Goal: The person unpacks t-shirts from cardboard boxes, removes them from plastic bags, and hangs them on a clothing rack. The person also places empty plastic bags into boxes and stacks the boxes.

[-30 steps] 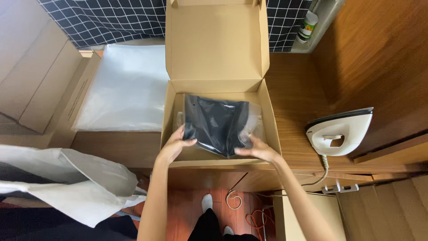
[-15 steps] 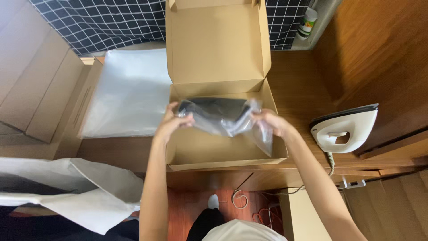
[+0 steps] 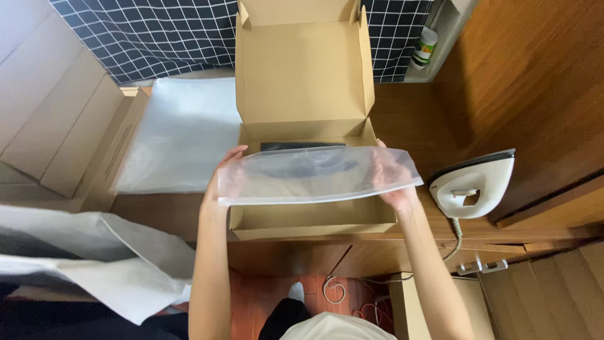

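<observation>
Both forearms are bare, with no sleeves, watch or rings showing on the left hand (image 3: 225, 179) or right hand (image 3: 391, 182). At six o'clock sit a white top (image 3: 340, 327), dark trousers (image 3: 283, 318) and a white sock (image 3: 296, 291).

A home packing corner: clothes iron (image 3: 473, 187), flat cardboard boxes (image 3: 56, 107), wooden desk (image 3: 409, 119), checked curtain (image 3: 151, 38).

open tan cardboard box (image 3: 302, 119), clear plastic bag (image 3: 314, 176)

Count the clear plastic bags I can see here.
2. One clear bag is held between the left hand and right hand over the open box; another lies flat on the table left of it.
</observation>
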